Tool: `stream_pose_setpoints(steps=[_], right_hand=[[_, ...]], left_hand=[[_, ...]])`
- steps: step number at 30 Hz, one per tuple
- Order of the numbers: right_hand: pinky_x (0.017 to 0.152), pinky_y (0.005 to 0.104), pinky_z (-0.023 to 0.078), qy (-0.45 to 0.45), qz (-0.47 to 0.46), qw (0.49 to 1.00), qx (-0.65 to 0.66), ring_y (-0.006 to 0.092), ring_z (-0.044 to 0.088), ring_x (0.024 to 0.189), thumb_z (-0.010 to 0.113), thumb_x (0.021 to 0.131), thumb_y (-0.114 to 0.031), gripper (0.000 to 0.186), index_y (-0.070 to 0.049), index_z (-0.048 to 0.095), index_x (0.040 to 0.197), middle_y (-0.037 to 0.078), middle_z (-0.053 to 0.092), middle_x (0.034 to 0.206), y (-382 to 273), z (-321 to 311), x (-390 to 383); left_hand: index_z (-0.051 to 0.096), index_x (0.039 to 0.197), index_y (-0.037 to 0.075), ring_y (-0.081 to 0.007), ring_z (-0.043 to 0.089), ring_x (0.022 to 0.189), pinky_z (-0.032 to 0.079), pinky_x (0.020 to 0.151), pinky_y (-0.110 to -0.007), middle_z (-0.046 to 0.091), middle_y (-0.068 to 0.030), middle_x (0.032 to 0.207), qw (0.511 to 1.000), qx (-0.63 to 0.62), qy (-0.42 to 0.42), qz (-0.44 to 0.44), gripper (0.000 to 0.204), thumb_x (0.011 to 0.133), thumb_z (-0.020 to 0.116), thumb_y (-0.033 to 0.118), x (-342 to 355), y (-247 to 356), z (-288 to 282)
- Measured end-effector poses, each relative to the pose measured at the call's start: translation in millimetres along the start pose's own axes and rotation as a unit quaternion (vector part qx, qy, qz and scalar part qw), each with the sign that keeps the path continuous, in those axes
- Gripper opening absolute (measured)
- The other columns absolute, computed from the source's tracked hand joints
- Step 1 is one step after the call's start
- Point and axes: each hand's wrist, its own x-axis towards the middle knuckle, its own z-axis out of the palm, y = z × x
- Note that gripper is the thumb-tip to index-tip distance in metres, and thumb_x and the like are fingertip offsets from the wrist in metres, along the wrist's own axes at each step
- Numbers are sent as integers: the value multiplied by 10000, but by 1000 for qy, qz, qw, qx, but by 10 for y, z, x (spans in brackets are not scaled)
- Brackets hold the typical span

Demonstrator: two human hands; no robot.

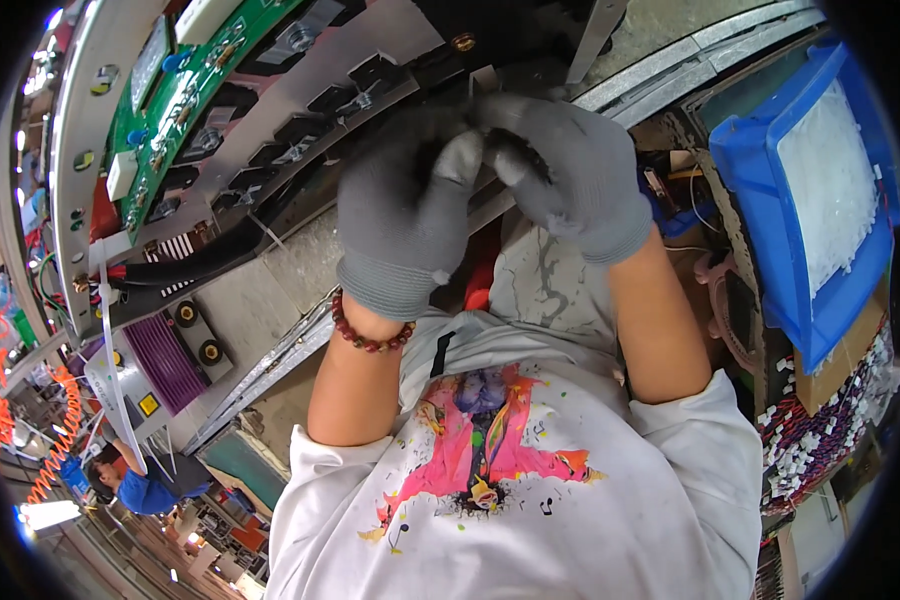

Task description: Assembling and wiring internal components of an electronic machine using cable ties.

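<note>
My left hand [402,215] and my right hand [578,170], both in grey knitted gloves, meet at the lower edge of an open metal chassis [395,42]. The fingers of each are bent and pinched together, thumbs close to each other. Whatever lies between them is hidden by the gloves and the dark shadow there. To their left, a thick black cable bundle [185,272] runs along the chassis edge, with a pale cable tie [269,233] around it. Above it sit black components screwed to metal and a green circuit board [192,105].
On the right stands a blue bin [742,165] of thin white translucent strips [828,180]. Below it lie many coloured wires with white connectors [820,440]. A purple finned part [165,355] is at left, near orange coiled hoses [60,430]. Farther off is a person in blue [150,488].
</note>
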Motion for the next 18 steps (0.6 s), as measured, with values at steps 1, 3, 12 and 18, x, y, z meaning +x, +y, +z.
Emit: stream_pose_setpoints(steps=[1,3,12,18], right_hand=[[603,410,512,13,3,1000,-25,323,624,723,622,789,-122,222,-105,614,1010,105,632,831,-22,-6,-7],[594,401,512,63,-38,996,-53,312,623,716,629,764,-113,263,-117,617,1026,95,629,837,56,112,-19],[608,370,526,115,24,985,-124,288,629,739,654,715,-157,392,-156,649,1107,87,629,871,16,203,37],[670,395,525,178,56,971,-152,329,642,773,650,735,-111,244,-98,673,978,132,645,897,36,345,-41]], left_hand=[[659,887,4,-210,632,676,502,645,-294,645,-129,770,1000,-2,2,0,100,835,622,81,-3,2,9],[649,892,-6,-181,628,693,499,647,-293,655,-118,786,1000,23,6,17,111,854,607,89,-29,28,43],[624,887,-12,-139,594,637,482,603,-294,644,-82,715,986,-149,-72,-39,139,876,606,126,-24,80,170],[624,935,25,-293,655,664,508,607,-335,649,-138,748,993,-103,2,52,219,862,637,231,-112,-76,46]])
